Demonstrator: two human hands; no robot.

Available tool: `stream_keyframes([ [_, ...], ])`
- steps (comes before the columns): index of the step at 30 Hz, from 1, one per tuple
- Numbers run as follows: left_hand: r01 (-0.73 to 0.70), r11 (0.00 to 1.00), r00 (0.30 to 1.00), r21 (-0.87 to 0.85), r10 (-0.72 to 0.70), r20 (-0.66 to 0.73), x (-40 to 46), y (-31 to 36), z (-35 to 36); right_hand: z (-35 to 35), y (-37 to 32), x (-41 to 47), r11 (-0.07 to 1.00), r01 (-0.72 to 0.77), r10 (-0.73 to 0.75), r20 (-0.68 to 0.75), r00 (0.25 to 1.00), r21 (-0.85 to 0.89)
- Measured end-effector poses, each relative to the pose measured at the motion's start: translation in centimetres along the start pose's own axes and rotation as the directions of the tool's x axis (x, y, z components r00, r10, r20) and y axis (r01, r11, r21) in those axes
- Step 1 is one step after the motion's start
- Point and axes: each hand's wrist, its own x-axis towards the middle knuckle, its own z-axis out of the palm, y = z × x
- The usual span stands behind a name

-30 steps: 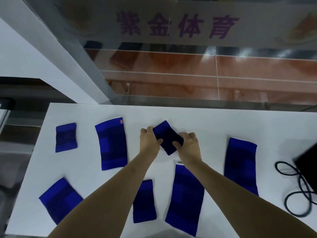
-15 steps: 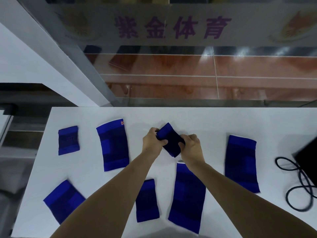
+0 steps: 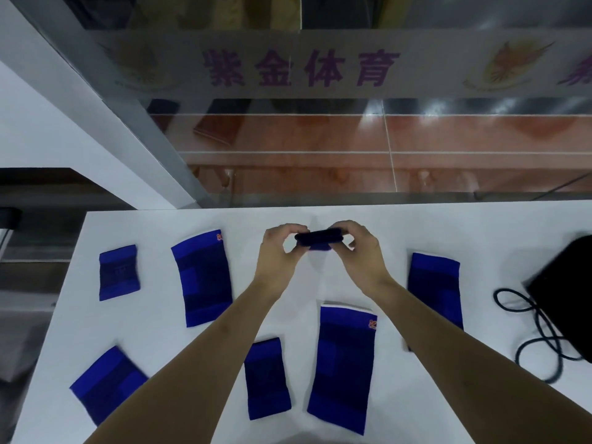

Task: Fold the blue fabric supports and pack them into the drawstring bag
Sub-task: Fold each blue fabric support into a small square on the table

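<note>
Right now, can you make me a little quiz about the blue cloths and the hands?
1. True or false: both hands hold one blue support above the table.
2. How many blue supports lie flat on the table?
3. Where is the black drawstring bag? A: far left. B: right edge. C: under the arms.

Key:
1. True: the left hand and the right hand pinch its two ends.
2. Six.
3. B

1. Six flat blue fabric supports [image 3: 201, 278] lie spread on the white table [image 3: 416, 225].
2. The black drawstring bag [image 3: 567, 293] lies at the table's right edge.
3. Its black cord [image 3: 525, 318] loops just left of it.
</note>
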Motion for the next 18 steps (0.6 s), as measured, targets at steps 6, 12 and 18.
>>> stream_keyframes([
  [6, -0.236, 0.915, 0.968, 0.328, 0.191, 0.164, -3.2, -4.1, 0.7, -0.7, 3.7, -3.9, 0.943, 0.194, -0.146, 0.188, 0.971, -0.272],
  [12, -0.174, 0.908, 0.966, 0.381, 0.083, 0.245, -5.9, -7.1, 1.8, -0.4, 5.6, -6.0, 0.961, 0.050, 0.055, 0.368, 0.928, -0.270],
  [18, 0.057, 0.955, 0.982, 0.290, -0.106, 0.157, -5.6, -6.6, 2.7, -0.3, 5.3, -5.8, 0.970, -0.023, 0.104, 0.329, 0.938, -0.242],
])
